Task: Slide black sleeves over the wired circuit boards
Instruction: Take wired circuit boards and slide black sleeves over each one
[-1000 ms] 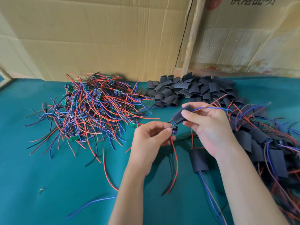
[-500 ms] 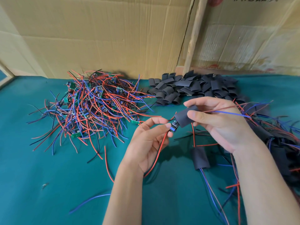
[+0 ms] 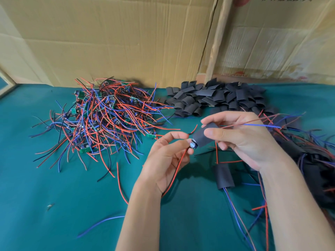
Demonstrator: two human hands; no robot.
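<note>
**Sleeve nearly over the board, held between both hands**

A green cloth (image 3: 54, 205) is covering the table, backed at the far side by cardboard sheets (image 3: 108, 42). A large tangle of bare wired boards (image 3: 101, 120) is lying far left, a pile of loose black sleeves (image 3: 213, 98) is lying far centre, and a heap of sleeved boards (image 3: 311, 160) is spreading along the right edge. One sleeved board (image 3: 223, 175) is lying near centre, just beside the right wrist.

Above the cloth at centre, a black sleeve (image 3: 204, 135) is being pinched between thumb and curled fingers of the right hand (image 3: 243, 138); a red and blue wire pair (image 3: 253, 124) is sticking out of its far end towards the right. The circuit board (image 3: 193, 144) is showing only at the sleeve's near-left mouth, where it is being pinched by the thumb and forefinger of the left hand (image 3: 166, 160). Its red and black leads (image 3: 176, 169) are trailing down across that palm.
</note>
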